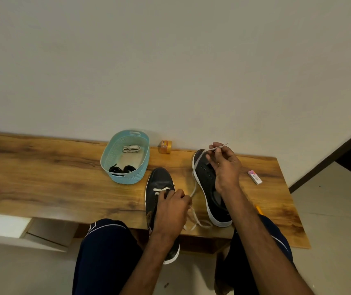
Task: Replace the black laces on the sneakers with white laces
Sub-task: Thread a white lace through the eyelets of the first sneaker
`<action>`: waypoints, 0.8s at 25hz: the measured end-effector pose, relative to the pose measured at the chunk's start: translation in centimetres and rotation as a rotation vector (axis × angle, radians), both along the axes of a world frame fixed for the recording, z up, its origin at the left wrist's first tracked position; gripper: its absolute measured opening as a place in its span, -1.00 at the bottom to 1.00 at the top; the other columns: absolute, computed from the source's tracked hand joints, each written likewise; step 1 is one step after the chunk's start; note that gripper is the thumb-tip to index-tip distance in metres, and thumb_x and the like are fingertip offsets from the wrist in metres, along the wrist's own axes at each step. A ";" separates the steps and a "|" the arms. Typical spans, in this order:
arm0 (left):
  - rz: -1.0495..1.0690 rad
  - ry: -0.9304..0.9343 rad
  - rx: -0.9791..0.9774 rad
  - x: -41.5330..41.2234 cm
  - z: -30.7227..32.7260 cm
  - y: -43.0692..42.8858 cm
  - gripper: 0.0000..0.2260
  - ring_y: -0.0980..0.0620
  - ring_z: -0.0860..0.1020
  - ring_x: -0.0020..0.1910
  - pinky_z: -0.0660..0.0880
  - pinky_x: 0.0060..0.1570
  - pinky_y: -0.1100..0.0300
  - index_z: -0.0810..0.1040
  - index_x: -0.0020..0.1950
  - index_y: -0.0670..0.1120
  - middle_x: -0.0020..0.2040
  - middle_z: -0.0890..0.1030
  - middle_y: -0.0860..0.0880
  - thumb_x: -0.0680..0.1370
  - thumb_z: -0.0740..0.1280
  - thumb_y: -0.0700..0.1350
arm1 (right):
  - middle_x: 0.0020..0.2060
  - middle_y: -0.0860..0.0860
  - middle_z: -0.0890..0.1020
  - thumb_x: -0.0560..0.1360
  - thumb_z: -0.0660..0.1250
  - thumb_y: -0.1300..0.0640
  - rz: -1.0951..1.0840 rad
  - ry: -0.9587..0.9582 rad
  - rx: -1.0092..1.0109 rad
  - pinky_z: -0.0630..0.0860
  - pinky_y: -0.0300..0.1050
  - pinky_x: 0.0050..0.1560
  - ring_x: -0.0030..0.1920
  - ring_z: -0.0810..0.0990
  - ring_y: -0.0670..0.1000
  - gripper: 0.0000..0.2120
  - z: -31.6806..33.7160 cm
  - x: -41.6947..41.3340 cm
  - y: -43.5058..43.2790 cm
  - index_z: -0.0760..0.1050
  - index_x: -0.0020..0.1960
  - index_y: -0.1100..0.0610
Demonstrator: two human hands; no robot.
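Two black sneakers with white soles lie on the wooden bench (42,177). The left sneaker (159,179) has a white lace (194,184) threaded through its front eyelets. My left hand (173,207) rests curled on that sneaker's tongue area and pinches the lace. My right hand (223,165) is raised over the right sneaker (206,177) and pinches the lace's free end near its tip. The lace runs between both hands, and its other end loops loosely on the bench. The right sneaker has no lace in its eyelets.
A light blue basket (142,167) behind the left sneaker holds a bundled white lace (131,148) and black laces (122,168). A small orange jar (165,147) stands by the wall. A pink-white box (255,177) lies at the right. My knees are below the bench edge.
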State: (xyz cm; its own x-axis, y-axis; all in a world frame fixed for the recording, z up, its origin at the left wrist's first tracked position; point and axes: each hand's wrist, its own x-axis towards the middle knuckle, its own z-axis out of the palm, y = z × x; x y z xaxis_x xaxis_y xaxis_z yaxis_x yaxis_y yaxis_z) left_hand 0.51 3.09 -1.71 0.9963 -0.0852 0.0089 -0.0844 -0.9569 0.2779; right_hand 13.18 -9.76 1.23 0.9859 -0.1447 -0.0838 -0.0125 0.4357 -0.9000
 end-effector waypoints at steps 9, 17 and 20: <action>0.522 0.197 -0.377 -1.8 -0.5 5.6 -0.62 -0.07 0.48 0.22 0.42 0.12 0.11 0.44 0.31 -0.06 0.25 0.42 -0.07 0.55 0.39 0.04 | -0.05 -0.06 0.65 0.60 0.33 0.11 0.318 -0.187 -0.984 0.41 -0.30 -0.06 -0.05 0.54 -0.17 -0.84 -1.8 -2.0 2.2 0.68 0.06 0.10; 0.652 0.119 -0.477 -1.1 -1.7 5.1 -0.80 -0.01 0.58 0.03 0.44 -0.06 0.14 0.59 0.20 -0.06 0.10 0.63 -0.05 0.61 0.26 -0.15 | -0.11 -0.14 0.63 0.55 0.38 0.10 0.651 -0.224 -1.232 0.46 -0.26 -0.09 -0.12 0.54 -0.21 -0.93 -3.4 -4.8 5.1 0.64 -0.01 0.01; 0.743 0.070 -0.543 -1.0 -2.1 5.2 -0.79 -0.06 0.59 0.05 0.38 -0.07 0.17 0.62 0.18 -0.06 0.07 0.67 -0.05 0.61 0.26 -0.17 | -0.10 -0.11 0.62 0.53 0.38 0.11 0.717 -0.248 -1.329 0.45 -0.20 -0.13 -0.12 0.53 -0.15 -0.94 -4.1 -5.4 6.1 0.63 -0.04 0.02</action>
